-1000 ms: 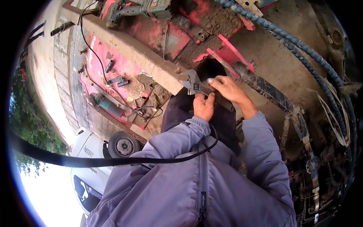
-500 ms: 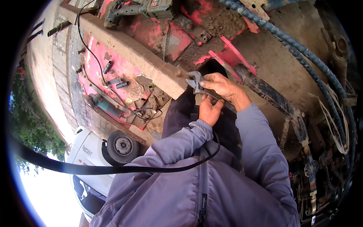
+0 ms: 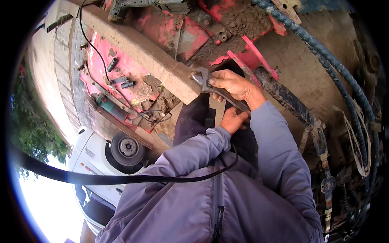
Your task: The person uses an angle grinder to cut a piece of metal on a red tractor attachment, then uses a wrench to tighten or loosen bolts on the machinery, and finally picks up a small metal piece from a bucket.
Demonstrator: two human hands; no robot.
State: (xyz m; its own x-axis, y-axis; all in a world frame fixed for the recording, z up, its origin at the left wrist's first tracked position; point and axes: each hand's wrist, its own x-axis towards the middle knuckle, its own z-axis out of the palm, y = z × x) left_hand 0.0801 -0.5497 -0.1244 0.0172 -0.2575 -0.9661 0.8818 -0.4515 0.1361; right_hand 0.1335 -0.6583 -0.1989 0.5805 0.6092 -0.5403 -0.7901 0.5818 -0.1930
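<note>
An adjustable wrench of grey metal lies slantwise in front of me, its jaws at the end of a rusty beam, by a small bolt or nut on the beam. My right hand grips the wrench just behind its head, the thumb on top. Lower down, my left hand is closed around the far part of the handle, whose end is hidden by the fingers. Whether the jaws sit on the bolt or only beside it, I cannot tell.
Left of the beam, a green angle grinder, dark sockets and a cable rest on a red panel. A cordless power tool lies at the top. Thick hoses arc on the right; a white vehicle stands at left.
The wrench head has shifted left to the beam's end. My left hand has slid down the handle, away from the jaws, while my right hand stays near the head.
</note>
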